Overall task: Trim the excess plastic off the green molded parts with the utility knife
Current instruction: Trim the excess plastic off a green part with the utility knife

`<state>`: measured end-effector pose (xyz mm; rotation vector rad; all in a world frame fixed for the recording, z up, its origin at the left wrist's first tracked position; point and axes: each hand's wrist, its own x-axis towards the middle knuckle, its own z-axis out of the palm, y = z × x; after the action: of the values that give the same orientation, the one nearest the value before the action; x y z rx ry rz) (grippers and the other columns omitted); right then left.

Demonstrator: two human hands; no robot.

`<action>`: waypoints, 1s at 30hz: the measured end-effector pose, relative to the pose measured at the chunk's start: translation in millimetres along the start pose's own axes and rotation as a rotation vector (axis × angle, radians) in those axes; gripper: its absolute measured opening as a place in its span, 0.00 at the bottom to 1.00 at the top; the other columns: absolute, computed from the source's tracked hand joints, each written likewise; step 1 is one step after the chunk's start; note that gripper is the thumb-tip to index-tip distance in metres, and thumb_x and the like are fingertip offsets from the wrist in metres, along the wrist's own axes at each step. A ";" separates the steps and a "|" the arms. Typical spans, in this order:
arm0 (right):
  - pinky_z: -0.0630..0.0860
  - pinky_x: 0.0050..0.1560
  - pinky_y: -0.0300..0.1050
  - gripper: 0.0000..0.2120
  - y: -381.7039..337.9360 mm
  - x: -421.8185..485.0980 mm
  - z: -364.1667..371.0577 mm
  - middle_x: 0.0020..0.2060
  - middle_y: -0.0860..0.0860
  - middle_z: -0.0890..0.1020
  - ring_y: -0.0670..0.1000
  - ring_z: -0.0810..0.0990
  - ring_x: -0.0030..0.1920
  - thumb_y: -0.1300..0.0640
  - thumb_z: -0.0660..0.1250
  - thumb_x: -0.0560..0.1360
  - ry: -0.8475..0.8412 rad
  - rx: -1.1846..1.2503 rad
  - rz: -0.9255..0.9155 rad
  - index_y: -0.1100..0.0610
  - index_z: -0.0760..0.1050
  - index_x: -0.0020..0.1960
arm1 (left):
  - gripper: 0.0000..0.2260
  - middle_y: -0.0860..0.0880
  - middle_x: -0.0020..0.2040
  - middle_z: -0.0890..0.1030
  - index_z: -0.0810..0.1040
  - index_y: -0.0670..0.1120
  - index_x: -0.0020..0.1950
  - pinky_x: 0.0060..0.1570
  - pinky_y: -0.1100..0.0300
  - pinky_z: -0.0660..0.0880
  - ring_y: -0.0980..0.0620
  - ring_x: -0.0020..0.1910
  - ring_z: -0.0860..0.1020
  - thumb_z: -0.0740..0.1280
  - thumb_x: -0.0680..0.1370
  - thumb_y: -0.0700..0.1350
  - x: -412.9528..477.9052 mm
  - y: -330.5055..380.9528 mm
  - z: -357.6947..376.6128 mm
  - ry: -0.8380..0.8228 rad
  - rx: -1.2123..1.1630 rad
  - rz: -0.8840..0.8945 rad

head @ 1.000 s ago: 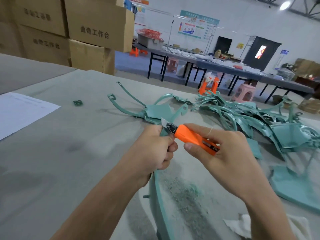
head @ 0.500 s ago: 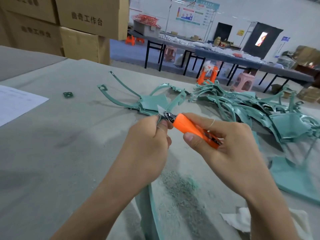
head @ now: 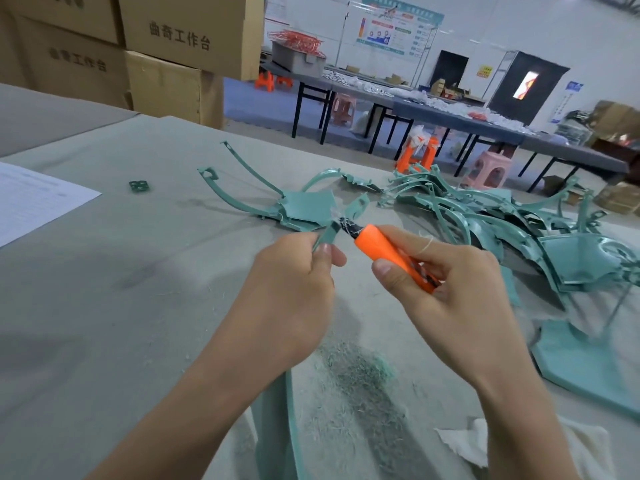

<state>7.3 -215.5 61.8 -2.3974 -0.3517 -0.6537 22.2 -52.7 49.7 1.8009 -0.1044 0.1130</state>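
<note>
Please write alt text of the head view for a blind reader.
A person's left hand grips a green molded part while the right hand holds an orange utility knife, blade at its edge. More green parts and shavings lie on the grey table.

The top box point(head: 187, 32) has black letters on its side: 曲奇工作台. The left box point(head: 69, 77), lower down, has the same five letters. The poster point(head: 394, 32) far back, the white paper point(head: 38, 202) and the small yellow sign point(head: 486, 71) have print too, but it is too small to read.
</note>
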 end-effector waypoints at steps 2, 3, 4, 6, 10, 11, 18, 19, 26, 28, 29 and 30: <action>0.73 0.38 0.46 0.13 0.7 0.1 1.6 0.36 0.52 0.81 0.51 0.74 0.31 0.46 0.67 0.72 0.024 0.008 0.004 0.30 0.71 0.53 | 0.13 0.53 0.30 0.69 0.77 0.51 0.44 0.26 0.60 0.60 0.58 0.20 0.66 0.55 0.83 0.47 -0.6 2.0 -1.7 0.003 0.045 0.017; 0.73 0.38 0.46 0.14 1.5 0.5 2.9 0.35 0.52 0.81 0.51 0.73 0.30 0.46 0.66 0.72 0.036 0.008 0.006 0.30 0.71 0.53 | 0.13 0.52 0.31 0.70 0.77 0.51 0.44 0.26 0.60 0.60 0.57 0.22 0.65 0.55 0.82 0.47 -0.8 2.8 -1.9 0.008 0.069 0.026; 0.72 0.38 0.46 0.14 2.6 0.6 4.3 0.35 0.53 0.81 0.52 0.73 0.31 0.46 0.66 0.72 0.046 0.009 0.012 0.30 0.71 0.53 | 0.13 0.52 0.31 0.70 0.77 0.50 0.44 0.27 0.60 0.60 0.57 0.23 0.65 0.55 0.82 0.46 -1.1 3.7 -1.7 0.014 0.090 0.032; 0.73 0.38 0.47 0.13 5.0 1.4 6.4 0.34 0.53 0.82 0.52 0.74 0.32 0.46 0.66 0.72 0.071 0.005 0.032 0.32 0.72 0.54 | 0.13 0.52 0.31 0.70 0.77 0.50 0.44 0.27 0.60 0.61 0.56 0.24 0.65 0.56 0.82 0.46 -2.4 5.6 -1.3 0.023 0.125 0.046; 0.72 0.38 0.43 0.10 15.2 3.2 0.5 0.37 0.52 0.82 0.52 0.75 0.32 0.49 0.69 0.73 0.122 0.042 0.088 0.38 0.81 0.53 | 0.13 0.53 0.31 0.68 0.77 0.51 0.44 0.22 0.68 0.61 0.60 0.22 0.68 0.55 0.82 0.46 -7.4 8.3 -0.7 0.015 0.193 0.073; 0.71 0.36 0.42 0.11 16.5 3.5 -2.3 0.38 0.51 0.82 0.50 0.74 0.30 0.49 0.69 0.73 0.102 0.083 0.093 0.34 0.80 0.51 | 0.13 0.53 0.30 0.68 0.76 0.51 0.44 0.22 0.68 0.61 0.60 0.21 0.68 0.55 0.82 0.46 -8.1 9.1 -1.0 0.015 0.201 0.078; 0.72 0.33 0.46 0.16 7.4 4.5 -1.8 0.36 0.51 0.81 0.43 0.69 0.31 0.46 0.68 0.71 0.030 0.178 0.062 0.20 0.74 0.44 | 0.10 0.52 0.30 0.69 0.74 0.52 0.45 0.26 0.64 0.64 0.59 0.26 0.69 0.54 0.81 0.46 -10.6 14.6 -10.3 0.064 0.348 0.164; 0.72 0.33 0.46 0.17 7.1 4.8 -1.1 0.36 0.51 0.81 0.44 0.69 0.30 0.46 0.68 0.71 0.038 0.176 0.057 0.20 0.74 0.44 | 0.10 0.52 0.29 0.69 0.74 0.52 0.45 0.27 0.64 0.65 0.59 0.26 0.69 0.54 0.81 0.46 -11.4 15.7 -11.5 0.067 0.354 0.177; 0.77 0.38 0.50 0.14 5.9 3.0 6.7 0.40 0.52 0.84 0.57 0.78 0.35 0.47 0.67 0.73 0.108 0.162 0.045 0.25 0.78 0.50 | 0.11 0.53 0.28 0.68 0.73 0.51 0.42 0.28 0.63 0.63 0.59 0.27 0.68 0.53 0.78 0.48 -14.7 21.2 -19.0 0.064 0.362 0.236; 0.76 0.39 0.48 0.12 11.2 3.8 4.5 0.37 0.51 0.84 0.58 0.79 0.36 0.47 0.68 0.74 0.147 0.137 0.079 0.35 0.81 0.55 | 0.11 0.53 0.27 0.68 0.73 0.51 0.41 0.29 0.62 0.63 0.58 0.28 0.68 0.53 0.77 0.49 -17.9 22.4 -18.6 0.053 0.369 0.272; 0.76 0.39 0.49 0.12 13.8 4.0 2.5 0.37 0.52 0.83 0.59 0.79 0.37 0.48 0.69 0.74 0.164 0.145 0.104 0.38 0.81 0.56 | 0.12 0.52 0.27 0.68 0.73 0.50 0.41 0.29 0.61 0.64 0.57 0.28 0.68 0.52 0.76 0.49 -19.7 22.7 -18.0 0.049 0.374 0.292; 0.76 0.39 0.50 0.12 15.6 4.3 0.4 0.37 0.52 0.83 0.61 0.79 0.38 0.48 0.70 0.74 0.170 0.167 0.120 0.38 0.81 0.57 | 0.12 0.52 0.27 0.68 0.73 0.50 0.42 0.31 0.61 0.64 0.57 0.29 0.68 0.52 0.76 0.49 -20.8 23.0 -17.3 0.051 0.380 0.309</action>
<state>17.3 -226.9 56.1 -2.1681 -0.1815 -0.7375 -1.8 -41.0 73.1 2.1480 -0.3438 0.4230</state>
